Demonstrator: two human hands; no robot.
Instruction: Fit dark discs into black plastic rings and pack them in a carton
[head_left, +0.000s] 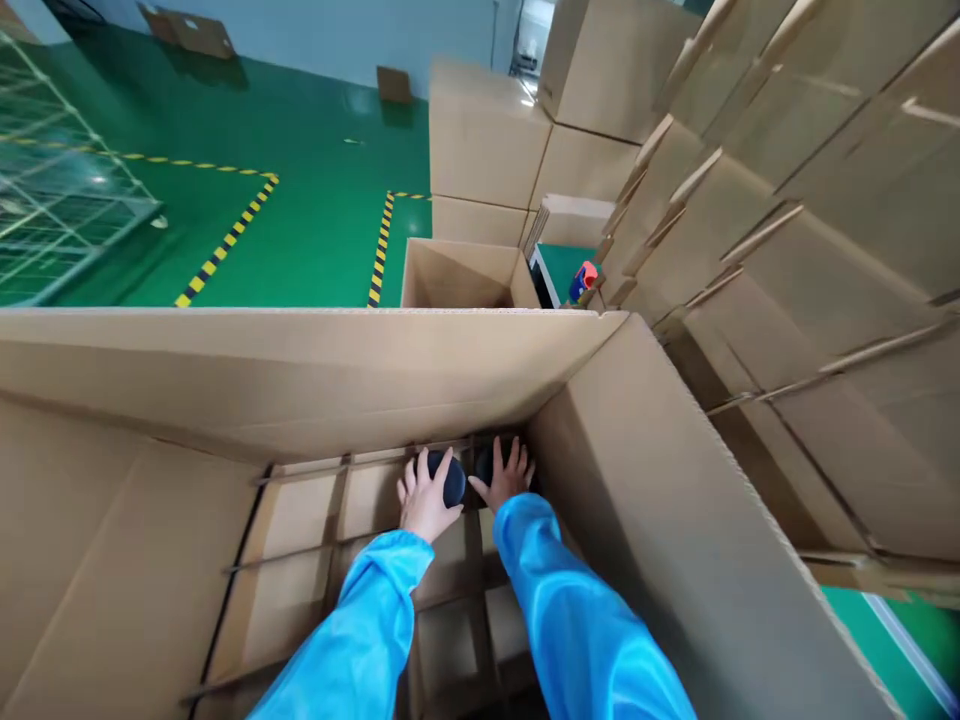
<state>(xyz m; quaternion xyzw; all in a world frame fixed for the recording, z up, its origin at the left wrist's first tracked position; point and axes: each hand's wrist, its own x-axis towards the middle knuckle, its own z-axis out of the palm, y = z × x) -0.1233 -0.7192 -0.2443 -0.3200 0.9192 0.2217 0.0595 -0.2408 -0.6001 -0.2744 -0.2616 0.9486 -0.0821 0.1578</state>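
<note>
Dark round piece (454, 484): being clasped under left hand (430, 502), fingers (423, 468) curved; second piece (485, 462), rightward: being covered by right hand (508, 480), fingers spread, hold unclear.

left hand (429, 508) and right hand (507, 482) on dark objects (454, 483) inside a cardboard box (337, 385)

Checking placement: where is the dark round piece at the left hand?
In the head view, the dark round piece is under the left hand, below centre, near the large box's far wall and just left of the right hand.
</note>
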